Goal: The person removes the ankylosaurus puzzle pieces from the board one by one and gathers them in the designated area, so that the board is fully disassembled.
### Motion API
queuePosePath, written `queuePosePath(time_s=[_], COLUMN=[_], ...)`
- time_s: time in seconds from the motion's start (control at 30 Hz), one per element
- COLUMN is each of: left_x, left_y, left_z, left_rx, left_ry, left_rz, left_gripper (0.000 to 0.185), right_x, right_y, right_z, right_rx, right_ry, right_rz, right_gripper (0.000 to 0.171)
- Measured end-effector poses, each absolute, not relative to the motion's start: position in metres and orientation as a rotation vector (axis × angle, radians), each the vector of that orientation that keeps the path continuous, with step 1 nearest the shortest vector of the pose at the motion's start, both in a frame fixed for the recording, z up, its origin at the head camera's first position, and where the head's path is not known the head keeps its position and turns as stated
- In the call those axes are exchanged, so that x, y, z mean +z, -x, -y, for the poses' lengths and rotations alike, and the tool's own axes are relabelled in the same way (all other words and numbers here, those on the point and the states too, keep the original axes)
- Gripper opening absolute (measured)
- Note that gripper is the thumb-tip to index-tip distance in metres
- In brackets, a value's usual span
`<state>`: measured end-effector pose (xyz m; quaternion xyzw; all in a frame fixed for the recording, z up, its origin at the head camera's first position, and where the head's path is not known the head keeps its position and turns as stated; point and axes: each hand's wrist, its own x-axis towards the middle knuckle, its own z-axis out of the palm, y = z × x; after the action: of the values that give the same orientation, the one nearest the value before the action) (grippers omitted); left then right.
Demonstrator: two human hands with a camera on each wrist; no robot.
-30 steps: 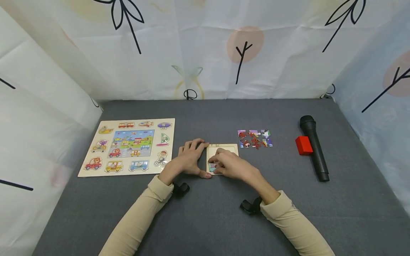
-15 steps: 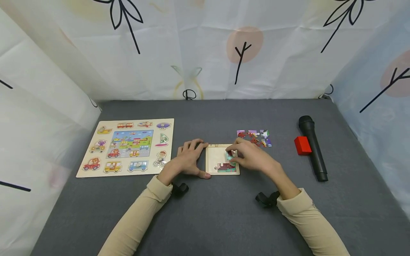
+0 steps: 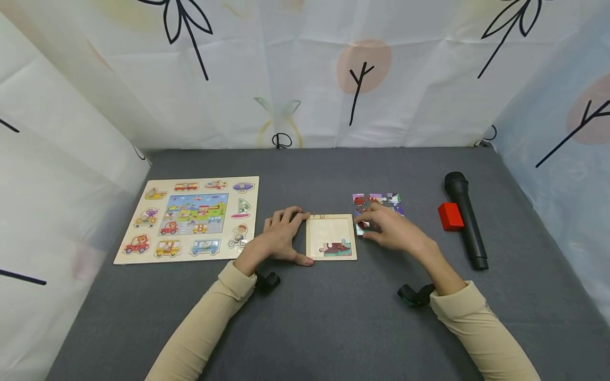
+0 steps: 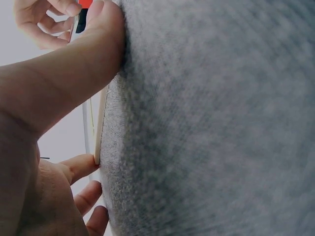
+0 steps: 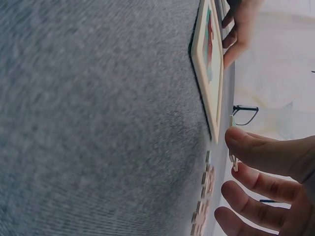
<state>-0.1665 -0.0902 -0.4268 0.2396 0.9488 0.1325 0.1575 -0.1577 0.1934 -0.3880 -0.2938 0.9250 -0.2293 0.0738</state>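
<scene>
A small light-wood puzzle tray (image 3: 355, 233) lies in the middle of the table, with joined dark-red and teal pieces (image 3: 338, 248) in its lower right corner. My left hand (image 3: 282, 235) rests along the tray's left edge, fingers spread, index fingertip and thumb touching it at the corners. To the right of the tray, my right hand (image 3: 395, 228) pinches a jigsaw piece (image 3: 359, 230) between thumb and finger. In the right wrist view this piece (image 5: 231, 122) is seen edge-on, above the table. Loose jigsaw pieces (image 3: 393, 199) lie just beyond, partly hidden by the right hand.
A large wooden vehicle puzzle board (image 3: 186, 248) lies at the left. To the right, a black microphone (image 3: 469, 227) lies beside a red block (image 3: 450, 217). White patterned cloth (image 3: 305, 79) rises behind the grey table (image 3: 324, 328) and along both sides.
My right hand has lifted a piece from the tray's lower left and carried it right, to beside the loose pieces. The left hand has stayed at the tray's edge.
</scene>
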Motion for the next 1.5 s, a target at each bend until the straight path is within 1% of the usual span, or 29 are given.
queuePosePath(time_s=[0.23, 0.67, 1.2, 1.5], left_x=[-0.428, -0.428, -0.427, -0.427], left_y=[0.167, 0.167, 0.166, 0.166], left_z=[0.090, 0.091, 0.090, 0.091], left_rx=[0.372, 0.374, 0.382, 0.385], left_ry=[-0.681, -0.681, -0.684, -0.689], left_rz=[-2.715, -2.724, -2.718, -2.719], left_gripper=[0.113, 0.114, 0.113, 0.113], right_x=[-0.393, -0.404, -0.402, -0.390], right_y=[0.159, 0.162, 0.159, 0.157], right_z=[-0.196, -0.200, -0.200, -0.199], right_rx=[-0.658, -0.628, -0.624, -0.605], right_ry=[0.845, 0.836, 0.797, 0.746], right_rz=[-2.793, -2.781, -2.782, -2.819], right_gripper=[0.033, 0.033, 0.034, 0.035])
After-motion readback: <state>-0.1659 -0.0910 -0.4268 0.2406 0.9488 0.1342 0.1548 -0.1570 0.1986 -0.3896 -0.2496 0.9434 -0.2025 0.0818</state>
